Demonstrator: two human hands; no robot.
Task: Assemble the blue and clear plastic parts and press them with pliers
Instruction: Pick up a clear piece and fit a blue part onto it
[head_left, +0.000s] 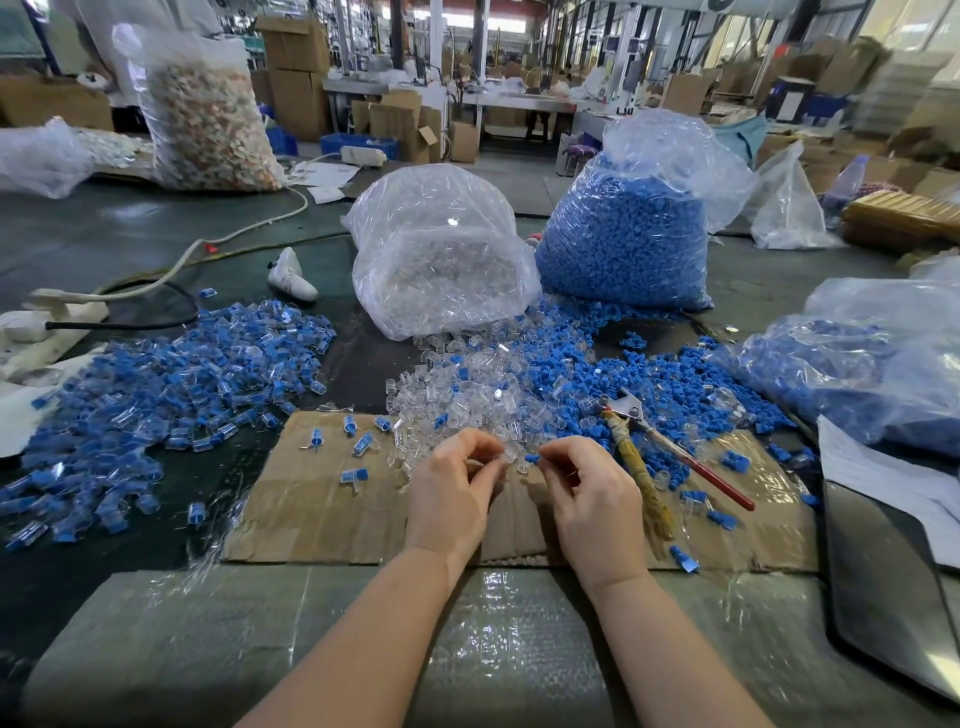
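Observation:
My left hand (457, 488) pinches a small clear plastic part (501, 453) between curled fingers above a cardboard sheet (322, 509). A few centimetres to its right, my right hand (587, 483) pinches a small blue part (532, 458), pointed toward the clear one. The two parts are close but apart. Just beyond my hands lies a heap of loose clear parts (467, 384), and a heap of loose blue parts (613, 379) lies to its right. The pliers (654, 447), with one taped handle and one red handle, lie on the cardboard right of my right hand.
A pile of assembled blue-and-clear pieces (171, 379) covers the table at left. A bag of clear parts (441, 254) and a bag of blue parts (628, 234) stand behind the heaps. Another bag of blue parts (862, 364) lies at right. A dark tray (893, 587) sits at right front.

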